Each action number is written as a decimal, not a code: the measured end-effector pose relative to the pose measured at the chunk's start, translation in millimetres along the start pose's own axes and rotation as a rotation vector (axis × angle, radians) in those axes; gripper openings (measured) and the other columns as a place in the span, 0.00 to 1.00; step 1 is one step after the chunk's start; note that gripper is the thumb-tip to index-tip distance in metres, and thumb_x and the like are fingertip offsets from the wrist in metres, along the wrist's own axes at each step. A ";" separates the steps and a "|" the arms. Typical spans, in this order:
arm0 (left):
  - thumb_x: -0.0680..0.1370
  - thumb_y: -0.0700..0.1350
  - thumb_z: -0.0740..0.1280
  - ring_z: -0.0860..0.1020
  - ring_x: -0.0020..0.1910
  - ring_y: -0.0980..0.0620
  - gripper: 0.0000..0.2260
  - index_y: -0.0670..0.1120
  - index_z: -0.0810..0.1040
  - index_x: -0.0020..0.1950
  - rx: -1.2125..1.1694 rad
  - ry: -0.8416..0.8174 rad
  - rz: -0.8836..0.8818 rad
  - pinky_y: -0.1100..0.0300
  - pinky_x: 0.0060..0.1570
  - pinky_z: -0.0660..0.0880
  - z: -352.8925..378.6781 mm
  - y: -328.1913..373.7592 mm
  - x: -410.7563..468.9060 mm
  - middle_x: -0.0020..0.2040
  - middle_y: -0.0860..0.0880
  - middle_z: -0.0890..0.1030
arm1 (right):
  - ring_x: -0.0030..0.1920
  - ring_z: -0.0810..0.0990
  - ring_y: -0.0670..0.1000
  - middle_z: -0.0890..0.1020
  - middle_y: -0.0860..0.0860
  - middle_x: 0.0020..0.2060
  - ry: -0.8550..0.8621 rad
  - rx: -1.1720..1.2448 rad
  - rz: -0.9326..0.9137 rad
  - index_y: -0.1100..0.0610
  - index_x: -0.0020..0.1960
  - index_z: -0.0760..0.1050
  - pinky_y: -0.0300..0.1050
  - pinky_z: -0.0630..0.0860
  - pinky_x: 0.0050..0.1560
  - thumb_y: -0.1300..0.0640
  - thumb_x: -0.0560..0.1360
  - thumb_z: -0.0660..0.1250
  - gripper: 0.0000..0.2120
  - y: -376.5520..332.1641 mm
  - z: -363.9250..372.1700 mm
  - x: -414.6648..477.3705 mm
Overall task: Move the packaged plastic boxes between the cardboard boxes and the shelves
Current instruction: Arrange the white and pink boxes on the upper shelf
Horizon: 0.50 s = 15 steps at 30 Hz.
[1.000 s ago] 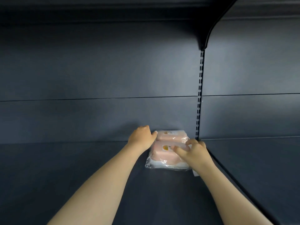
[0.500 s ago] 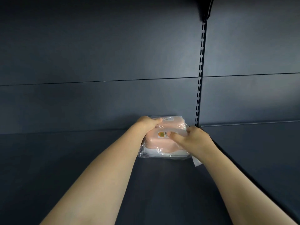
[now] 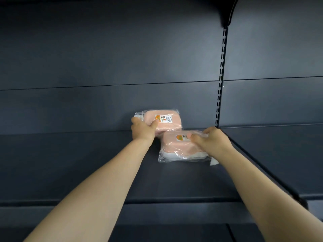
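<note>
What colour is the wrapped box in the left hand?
The wrapped box is pale peach-pink, clearest in the head view.

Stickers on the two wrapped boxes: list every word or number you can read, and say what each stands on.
Rear sticker, on the rear box held by the left hand: orange mark and dark print, too blurred to read.
Front sticker, on the front box, partly under the thumb of the right hand: orange mark, print too blurred to read.
Nothing else bears text.

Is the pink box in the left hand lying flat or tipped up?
Tipped up: the left hand grips the packaged pink box with its labelled lid turned toward the camera.
</note>
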<state>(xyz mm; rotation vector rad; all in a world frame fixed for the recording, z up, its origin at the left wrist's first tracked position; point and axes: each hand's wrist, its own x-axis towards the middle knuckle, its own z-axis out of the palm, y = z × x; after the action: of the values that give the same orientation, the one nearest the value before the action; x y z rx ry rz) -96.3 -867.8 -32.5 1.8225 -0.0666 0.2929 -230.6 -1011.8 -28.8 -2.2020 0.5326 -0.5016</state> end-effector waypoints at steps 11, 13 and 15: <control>0.74 0.50 0.71 0.73 0.54 0.47 0.27 0.39 0.63 0.65 -0.067 0.111 0.132 0.58 0.50 0.69 -148.6 12.6 -108.2 0.63 0.42 0.70 | 0.56 0.77 0.56 0.77 0.56 0.58 0.049 0.153 0.026 0.62 0.67 0.68 0.46 0.74 0.50 0.50 0.69 0.74 0.32 -48.8 -7.2 -117.2; 0.73 0.51 0.71 0.73 0.55 0.47 0.28 0.40 0.63 0.65 -0.115 0.142 0.118 0.56 0.52 0.72 -182.2 8.6 -125.2 0.63 0.42 0.70 | 0.52 0.79 0.57 0.80 0.56 0.54 0.078 0.145 0.013 0.62 0.61 0.73 0.50 0.77 0.50 0.49 0.68 0.75 0.27 -60.9 -10.4 -146.4; 0.71 0.53 0.72 0.75 0.56 0.45 0.30 0.42 0.63 0.65 -0.193 0.170 0.096 0.50 0.56 0.76 -218.7 0.2 -141.1 0.63 0.42 0.71 | 0.52 0.79 0.57 0.81 0.56 0.52 0.110 0.140 0.000 0.61 0.59 0.74 0.51 0.78 0.52 0.47 0.68 0.75 0.26 -72.8 -10.9 -180.4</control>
<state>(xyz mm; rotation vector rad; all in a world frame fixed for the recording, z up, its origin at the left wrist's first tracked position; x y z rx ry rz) -268.6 -673.9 -12.7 1.5998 -0.0614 0.4914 -371.2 -880.7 2.5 -2.0496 0.5395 -0.6438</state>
